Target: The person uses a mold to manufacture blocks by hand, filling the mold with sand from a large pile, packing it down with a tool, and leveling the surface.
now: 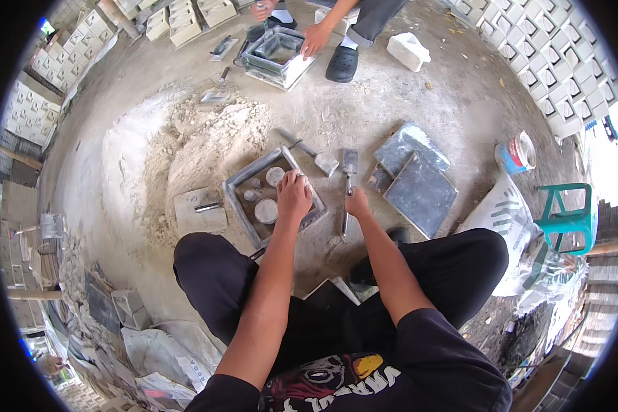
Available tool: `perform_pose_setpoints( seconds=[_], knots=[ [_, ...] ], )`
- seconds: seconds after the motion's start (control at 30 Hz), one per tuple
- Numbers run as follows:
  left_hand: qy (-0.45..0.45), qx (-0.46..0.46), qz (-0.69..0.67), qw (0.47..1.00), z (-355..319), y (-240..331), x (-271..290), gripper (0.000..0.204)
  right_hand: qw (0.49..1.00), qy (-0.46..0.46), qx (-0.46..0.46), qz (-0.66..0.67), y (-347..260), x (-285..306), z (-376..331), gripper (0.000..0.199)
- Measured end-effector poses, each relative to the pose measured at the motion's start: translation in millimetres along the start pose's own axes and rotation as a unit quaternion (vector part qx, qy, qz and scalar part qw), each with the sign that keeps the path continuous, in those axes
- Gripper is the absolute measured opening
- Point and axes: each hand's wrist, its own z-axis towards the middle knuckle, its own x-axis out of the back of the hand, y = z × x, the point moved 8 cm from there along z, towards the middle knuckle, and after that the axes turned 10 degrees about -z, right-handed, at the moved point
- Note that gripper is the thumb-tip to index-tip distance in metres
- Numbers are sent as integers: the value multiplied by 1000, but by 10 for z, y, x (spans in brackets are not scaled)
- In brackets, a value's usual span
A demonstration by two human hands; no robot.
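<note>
A square grey mould (237, 199) lies on the ground before me, with round pale discs (266, 211) and smaller round pieces (250, 196) inside it. My left hand (294, 197) is closed over the mould's right wall, its fingers curled at the rim. Just right of the mould, my right hand (356, 204) is wrapped round a long metal tool with a flat rectangular head (350, 161). The tool's head points away from me and its other end toward me. A mallet-like tool (325, 163) lies beyond, between the mould and the metal tool.
Dark square plates (422, 193) lie stacked at right. Sandy powder (216, 134) is heaped at left, near a square plate float (200, 210) and a trowel (217, 95). Across from me, another person's hand (315, 40) touches a second mould (276, 58). A bucket (516, 154) and green stool (566, 218) stand right.
</note>
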Motion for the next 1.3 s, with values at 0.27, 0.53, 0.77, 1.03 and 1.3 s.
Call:
perform_pose_setpoints(
  seconds=[0.27,0.53,0.77,1.03,1.3],
  knots=[
    [134,60,-29,989,-154,-366,520,19,970,162,107,146,-987,793,-131,20],
    [257,232,-71,936,-718,-1403,1493,20,901,247,310,174,-2453,900,-561,14],
    [278,315,-8,908,-1716,-2587,2213,27,868,68,486,70,-3794,-49,-1323,34],
    [267,522,-55,808,-2401,-2958,2150,37,832,38,508,-221,-4383,-1579,-1303,57],
    [299,558,-90,769,-2779,-3122,2135,35,825,-155,453,-299,-4605,-2149,-960,42]
  ],
)
